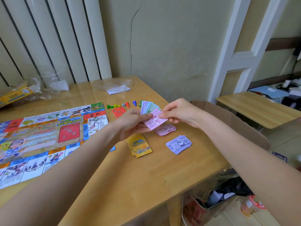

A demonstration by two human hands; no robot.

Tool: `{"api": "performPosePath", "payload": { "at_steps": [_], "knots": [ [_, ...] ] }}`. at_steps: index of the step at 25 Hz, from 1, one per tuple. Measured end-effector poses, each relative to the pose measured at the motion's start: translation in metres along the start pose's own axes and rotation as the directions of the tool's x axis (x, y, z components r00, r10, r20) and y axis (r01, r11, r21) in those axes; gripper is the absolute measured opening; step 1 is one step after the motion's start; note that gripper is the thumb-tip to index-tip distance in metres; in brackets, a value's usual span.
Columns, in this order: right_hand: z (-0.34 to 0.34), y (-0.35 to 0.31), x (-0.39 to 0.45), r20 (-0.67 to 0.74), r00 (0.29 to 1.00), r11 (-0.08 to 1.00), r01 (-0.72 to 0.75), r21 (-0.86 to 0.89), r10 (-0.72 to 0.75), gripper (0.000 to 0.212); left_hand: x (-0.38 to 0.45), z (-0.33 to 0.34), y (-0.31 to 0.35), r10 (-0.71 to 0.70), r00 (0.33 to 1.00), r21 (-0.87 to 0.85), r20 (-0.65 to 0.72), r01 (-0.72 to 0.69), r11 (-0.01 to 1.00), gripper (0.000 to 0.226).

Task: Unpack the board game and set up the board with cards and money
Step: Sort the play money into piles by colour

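Left hand grips money fan; right hand pinches pink note.

Two bare forearms, nothing worn on either as far as the view goes. No sleeves showing, so short-sleeved or sleeveless at best, can't tell which. Left hand plain: no watch or bracelet at the wrist. Right hand same deal, wrist bare too. Fingernails short on the right thumb and forefinger, unpainted from the look of it. Rings can't be made out either way. Rest of the body out of view.
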State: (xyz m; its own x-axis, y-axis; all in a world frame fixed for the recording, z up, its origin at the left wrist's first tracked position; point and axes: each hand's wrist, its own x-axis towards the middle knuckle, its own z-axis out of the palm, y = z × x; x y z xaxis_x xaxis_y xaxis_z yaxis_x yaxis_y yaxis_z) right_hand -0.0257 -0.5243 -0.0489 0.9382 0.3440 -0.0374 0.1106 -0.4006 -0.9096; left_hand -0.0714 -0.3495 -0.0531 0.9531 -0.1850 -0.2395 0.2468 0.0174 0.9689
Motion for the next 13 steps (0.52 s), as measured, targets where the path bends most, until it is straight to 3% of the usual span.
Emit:
{"api": "performPosePath", "payload": {
  "at_steps": [3,7,13],
  "knots": [
    [-0.001,0.000,0.001,0.002,1.000,0.998,-0.011,-0.070,0.011,0.011,0.002,-0.001,0.002,0.023,0.999,0.079,-0.040,-0.020,0.997,0.010],
    [-0.010,0.011,0.006,-0.084,0.991,0.975,-0.117,-0.190,0.102,0.019,0.010,-0.004,0.002,0.048,0.990,0.054,-0.136,-0.041,0.998,0.012],
    [-0.009,0.024,0.009,-0.140,0.977,0.769,-0.212,-0.603,0.159,0.034,0.011,-0.008,-0.007,-0.006,0.990,0.156,-0.137,0.028,0.987,0.008]
  ]
}}
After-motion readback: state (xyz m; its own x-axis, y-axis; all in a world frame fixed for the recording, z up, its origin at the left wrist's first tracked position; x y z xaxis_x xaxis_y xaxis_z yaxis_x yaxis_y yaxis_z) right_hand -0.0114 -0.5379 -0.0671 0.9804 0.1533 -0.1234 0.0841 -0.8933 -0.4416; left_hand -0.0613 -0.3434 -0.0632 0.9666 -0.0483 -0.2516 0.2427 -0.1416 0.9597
